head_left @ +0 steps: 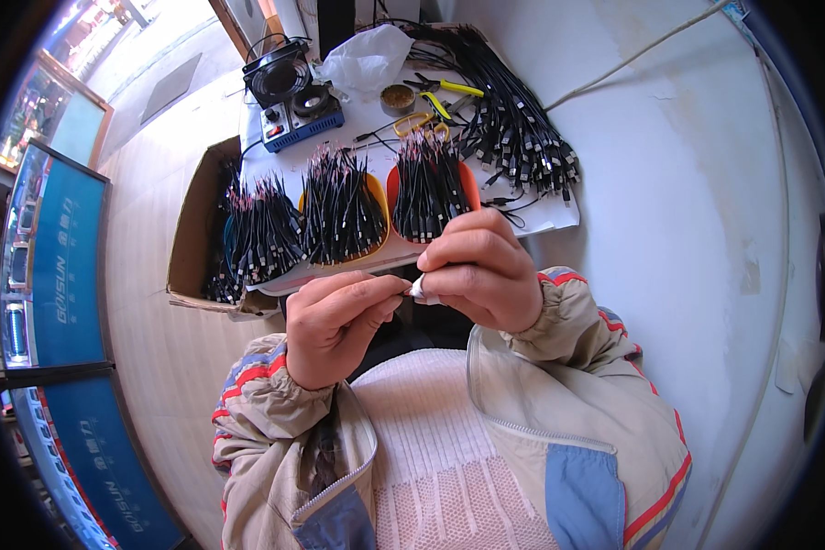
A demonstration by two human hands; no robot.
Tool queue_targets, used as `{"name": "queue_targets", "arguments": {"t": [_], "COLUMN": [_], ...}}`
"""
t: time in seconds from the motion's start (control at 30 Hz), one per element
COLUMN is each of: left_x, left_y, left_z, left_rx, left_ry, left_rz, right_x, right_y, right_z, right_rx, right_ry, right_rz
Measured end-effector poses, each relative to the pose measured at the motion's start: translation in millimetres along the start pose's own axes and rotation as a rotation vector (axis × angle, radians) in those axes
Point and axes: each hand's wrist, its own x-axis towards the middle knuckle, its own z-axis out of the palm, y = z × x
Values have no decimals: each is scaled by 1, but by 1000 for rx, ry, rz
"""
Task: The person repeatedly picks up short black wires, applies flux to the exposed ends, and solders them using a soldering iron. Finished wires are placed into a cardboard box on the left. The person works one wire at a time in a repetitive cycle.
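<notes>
Leftmost, a cardboard box (191, 240) holding black cables (222, 275) stands beside the left edge of the surface (362, 117), with cable bundles (342, 209) along its near edge. Just off that edge, a person's left hand (335, 321) pinches tight, its contents too small to tell, against a white piece (419, 290) clamped in the right hand (484, 270); a cable pile (522, 137) lines the right edge.

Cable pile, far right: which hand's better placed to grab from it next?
Right, probably: the right hand is nearer the cable pile; the left hand would likely cross past it. The right hand does hold a white piece, though.
</notes>
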Motion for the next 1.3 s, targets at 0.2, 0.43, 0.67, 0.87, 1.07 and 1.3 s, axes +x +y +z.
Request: {"name": "queue_targets", "arguments": {"t": [0.2, 0.43, 0.67, 0.87, 1.07, 1.3], "left_x": [40, 150, 235, 248, 254, 257], "left_y": [5, -45, -204, -260, -266, -274], "left_z": [-6, -25, 22, 45, 50, 55], "left_rx": [164, 326, 605, 633, 653, 663], "left_ry": [-10, -25, -345, -428, -447, -457], "left_rz": [-71, -102, 52, -45, -75, -49], "right_x": [1, -39, -81, -92, -95, -94], "right_y": [30, 77, 104, 115, 121, 124], "right_z": [5, 7, 9, -1, 1, 0], "right_rx": [-60, 236, 254, 258, 276, 287], "right_ry": [106, 196, 230, 181, 147, 113], "right_rz": [60, 597, 818, 870, 845, 837]}}
